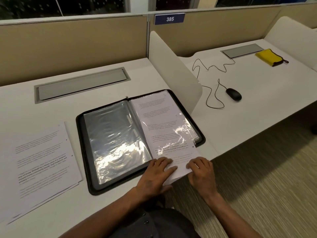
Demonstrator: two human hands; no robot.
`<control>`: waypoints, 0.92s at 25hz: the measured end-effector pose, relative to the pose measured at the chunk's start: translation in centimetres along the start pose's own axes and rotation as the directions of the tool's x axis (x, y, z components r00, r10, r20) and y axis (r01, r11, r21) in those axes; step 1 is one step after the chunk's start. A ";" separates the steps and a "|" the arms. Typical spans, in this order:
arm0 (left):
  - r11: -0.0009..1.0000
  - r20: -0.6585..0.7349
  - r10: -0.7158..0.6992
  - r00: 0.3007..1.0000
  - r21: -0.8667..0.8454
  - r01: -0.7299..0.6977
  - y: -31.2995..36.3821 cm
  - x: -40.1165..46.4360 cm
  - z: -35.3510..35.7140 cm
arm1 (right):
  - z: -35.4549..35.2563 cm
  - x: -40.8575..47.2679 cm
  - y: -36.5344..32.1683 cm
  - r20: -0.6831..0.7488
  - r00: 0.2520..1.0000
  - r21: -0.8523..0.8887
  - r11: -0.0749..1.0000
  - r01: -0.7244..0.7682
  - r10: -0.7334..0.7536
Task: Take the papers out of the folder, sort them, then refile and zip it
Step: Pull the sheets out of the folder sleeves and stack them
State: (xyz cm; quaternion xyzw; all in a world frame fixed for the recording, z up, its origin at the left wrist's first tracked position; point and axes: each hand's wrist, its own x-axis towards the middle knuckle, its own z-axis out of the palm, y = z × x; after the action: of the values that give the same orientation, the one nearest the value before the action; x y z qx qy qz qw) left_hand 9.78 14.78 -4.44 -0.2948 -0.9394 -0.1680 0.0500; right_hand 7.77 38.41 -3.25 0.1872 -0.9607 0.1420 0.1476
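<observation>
Both hands, left (158,169) and right (200,170), pinch sheet (178,157) half in sleeve (163,121) at desk (51,212) front edge; move it straight, corners level, sleeve mouth flat.

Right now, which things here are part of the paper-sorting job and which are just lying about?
Part of the job:
folder, open on the desk
sheet partly in the right sleeve
left hand and right hand, both holding that sheet
paper stack, left of the folder

Lying about:
mouse and its cable
yellow pouch
</observation>
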 end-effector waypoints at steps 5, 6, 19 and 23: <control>0.994 -0.030 0.103 0.994 0.050 -0.102 2.1 0.0 0.5 | -1.3 -3.0 -0.2 0.133 0.976 0.250 0.947 -0.204 0.175; 0.990 -0.028 0.133 0.991 0.061 -0.131 2.3 0.0 0.4 | -1.8 -2.9 -0.1 0.152 0.963 0.341 0.902 -0.264 0.224; 0.957 -0.056 0.065 0.996 -0.279 -0.078 5.6 -1.7 -1.5 | -3.4 -0.1 2.5 0.473 0.473 0.352 0.333 -0.875 0.743; 0.596 -0.003 -0.606 0.795 -0.664 0.451 5.4 -2.3 -2.9 | -6.7 -1.6 1.7 0.578 0.424 0.513 0.093 -0.853 0.698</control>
State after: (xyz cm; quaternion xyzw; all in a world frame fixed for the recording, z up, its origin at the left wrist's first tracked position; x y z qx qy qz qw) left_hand 14.73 16.74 -0.64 0.0217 -0.8580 -0.5132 0.0032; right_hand 10.06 42.66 1.98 -0.2958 -0.7581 0.5655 -0.1344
